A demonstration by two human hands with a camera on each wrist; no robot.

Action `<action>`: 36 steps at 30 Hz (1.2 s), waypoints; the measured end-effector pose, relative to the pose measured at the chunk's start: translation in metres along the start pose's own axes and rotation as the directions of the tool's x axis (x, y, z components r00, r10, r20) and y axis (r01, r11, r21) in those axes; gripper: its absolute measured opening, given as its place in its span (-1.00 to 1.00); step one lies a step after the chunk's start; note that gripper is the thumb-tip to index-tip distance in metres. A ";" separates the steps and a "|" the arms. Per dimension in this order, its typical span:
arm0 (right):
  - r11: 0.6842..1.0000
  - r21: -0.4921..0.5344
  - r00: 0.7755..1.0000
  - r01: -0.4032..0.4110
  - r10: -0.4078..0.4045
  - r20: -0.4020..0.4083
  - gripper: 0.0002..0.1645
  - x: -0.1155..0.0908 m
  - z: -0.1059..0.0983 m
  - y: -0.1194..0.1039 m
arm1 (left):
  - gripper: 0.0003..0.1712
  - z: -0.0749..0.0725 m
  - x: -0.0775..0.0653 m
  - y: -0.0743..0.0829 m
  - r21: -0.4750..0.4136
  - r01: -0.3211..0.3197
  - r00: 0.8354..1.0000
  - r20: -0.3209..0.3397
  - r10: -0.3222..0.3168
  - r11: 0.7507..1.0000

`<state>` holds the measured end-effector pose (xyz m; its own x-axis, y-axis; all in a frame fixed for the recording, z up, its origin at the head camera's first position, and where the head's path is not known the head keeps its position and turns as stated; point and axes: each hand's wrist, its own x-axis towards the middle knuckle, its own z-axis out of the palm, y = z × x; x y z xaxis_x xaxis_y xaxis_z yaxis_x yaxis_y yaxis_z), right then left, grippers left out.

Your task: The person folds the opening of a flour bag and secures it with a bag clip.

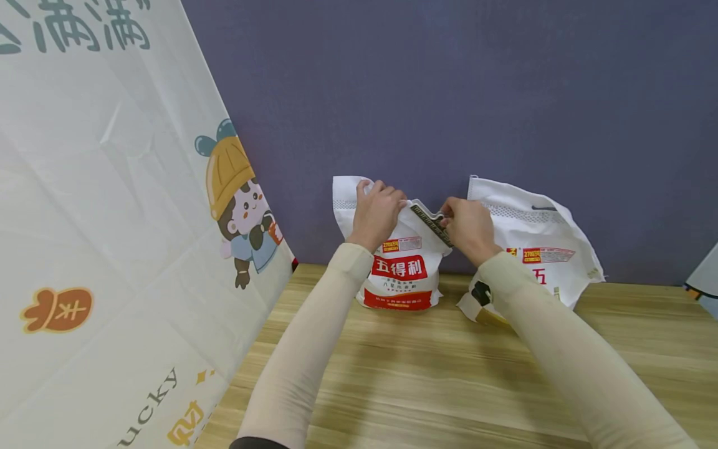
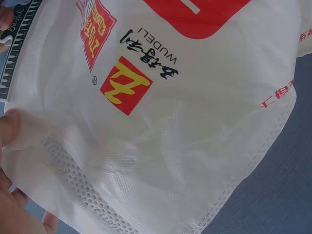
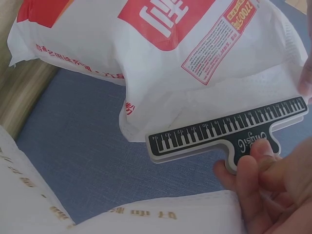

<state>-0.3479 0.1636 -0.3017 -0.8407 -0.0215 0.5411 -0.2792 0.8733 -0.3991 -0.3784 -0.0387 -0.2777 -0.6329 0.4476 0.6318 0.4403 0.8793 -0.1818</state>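
Note:
A white flour bag (image 1: pixel 399 268) with red printed panels stands upright on the table against the wall. My left hand (image 1: pixel 377 212) pinches its top edge near the left corner, with the thumb on the near side in the left wrist view. A black-and-white bag clip (image 3: pixel 214 129), patterned like piano keys, lies along the right part of the bag's top edge. Between thumb and fingers, my right hand (image 3: pixel 265 187) pinches the clip's handle. The clip slants down to the right in the head view.
A second white flour bag (image 1: pixel 538 231) leans at the right, partly behind my right forearm. A blue-grey wall (image 1: pixel 449 93) rises behind both bags. To the left hangs a white printed sheet (image 1: pixel 112 206). The wood-grained table (image 1: pixel 404 374) extends toward me.

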 end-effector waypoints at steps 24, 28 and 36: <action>1.000 0.001 0.999 -0.024 0.024 0.045 -0.87 0.001 0.005 -0.007 | -0.70 0.000 -0.001 -0.001 -0.007 0.007 1.000 -0.003 -0.007 1.000; 1.000 0.006 0.999 -0.023 0.023 0.048 -0.87 0.000 0.007 -0.008 | -0.72 0.001 -0.001 -0.001 -0.011 0.011 1.000 -0.009 -0.011 1.000; 1.000 -0.002 0.999 -0.022 0.022 0.047 -0.88 0.001 0.012 -0.008 | -0.72 0.002 -0.001 -0.001 0.001 0.018 1.000 -0.015 -0.018 1.000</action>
<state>-0.3522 0.1505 -0.3065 -0.8676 -0.0253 0.4966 -0.2599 0.8745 -0.4095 -0.3800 -0.0397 -0.2797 -0.6310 0.4290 0.6464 0.4283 0.8873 -0.1709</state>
